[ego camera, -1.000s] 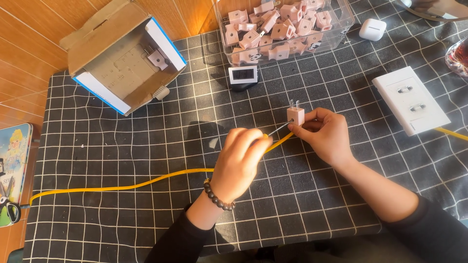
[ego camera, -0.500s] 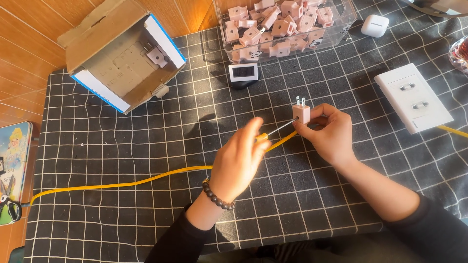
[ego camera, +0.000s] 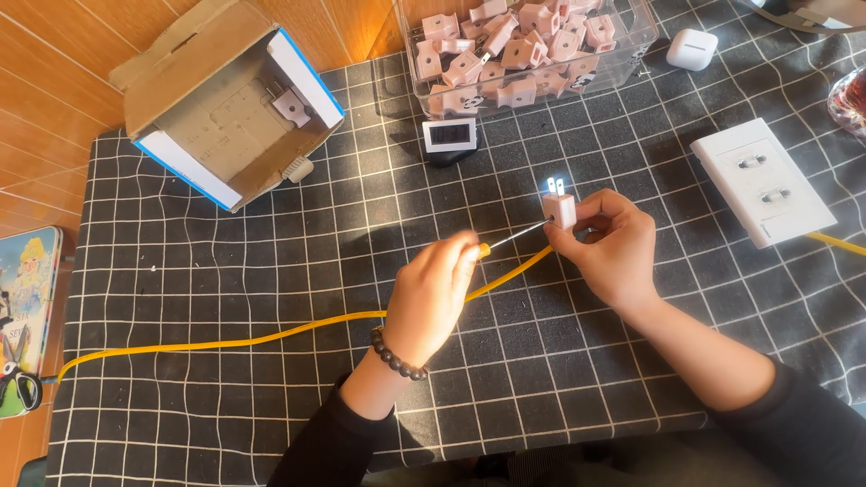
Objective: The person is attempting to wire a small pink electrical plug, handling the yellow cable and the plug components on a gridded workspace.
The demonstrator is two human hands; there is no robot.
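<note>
Right hand (ego camera: pixel 606 245) grips plug (ego camera: pixel 560 208); left hand (ego camera: pixel 431 298) grips screwdriver (ego camera: pixel 516 236), tip seemingly touching plug; cloth (ego camera: pixel 271 271) around open.

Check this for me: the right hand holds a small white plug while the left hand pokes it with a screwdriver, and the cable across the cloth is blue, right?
Not quite. In the head view the cable is yellow, not blue. The rest holds.
</note>
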